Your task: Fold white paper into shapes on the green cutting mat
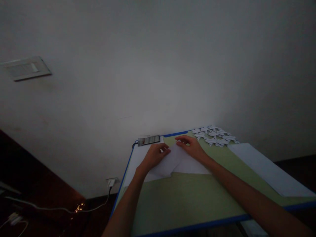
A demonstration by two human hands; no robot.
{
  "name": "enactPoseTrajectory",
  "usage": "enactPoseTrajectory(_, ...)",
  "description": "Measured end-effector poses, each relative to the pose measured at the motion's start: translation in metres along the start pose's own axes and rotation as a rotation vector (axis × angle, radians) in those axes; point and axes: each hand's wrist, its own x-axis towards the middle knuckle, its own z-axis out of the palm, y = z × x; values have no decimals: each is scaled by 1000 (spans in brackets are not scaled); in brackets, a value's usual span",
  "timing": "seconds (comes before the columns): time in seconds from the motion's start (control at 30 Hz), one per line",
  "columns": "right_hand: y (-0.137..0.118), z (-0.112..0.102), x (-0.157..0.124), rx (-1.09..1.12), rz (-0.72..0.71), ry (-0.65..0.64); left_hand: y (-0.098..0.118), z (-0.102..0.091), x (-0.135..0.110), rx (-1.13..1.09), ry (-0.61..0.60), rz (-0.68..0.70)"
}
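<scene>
A white sheet of paper [177, 163] lies on a green table [187, 200] with a blue edge. My left hand [155, 155] rests on the paper's left part, fingers curled and pressing down on it. My right hand [191, 146] presses the paper's upper right part, fingers bent at a fold near the top. Both forearms reach in from the bottom of the view.
A heap of several small folded white paper shapes [214, 135] lies at the table's far right corner. A phone [148, 140] lies at the far edge. A stack of white sheets [266, 169] is on the right. A plugged charger [111, 182] and cable hang by the wall at left.
</scene>
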Motion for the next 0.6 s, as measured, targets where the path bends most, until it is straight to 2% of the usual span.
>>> enactPoseTrajectory(0.17, 3, -9, 3, -25, 43, 32, -2, -2, -1, -74, -46, -59)
enactPoseTrajectory(0.37, 9, -9, 4, -18, 77, 36, 2, -11, -4, -183, -85, -141)
enactPoseTrajectory(0.5, 12, -6, 3, -23, 69, -15, -2, -4, -2, -86, -129, -98)
enactPoseTrajectory(0.6, 9, -1, -1, -1, 50, -90, -2, 7, -1, -92, -107, -83)
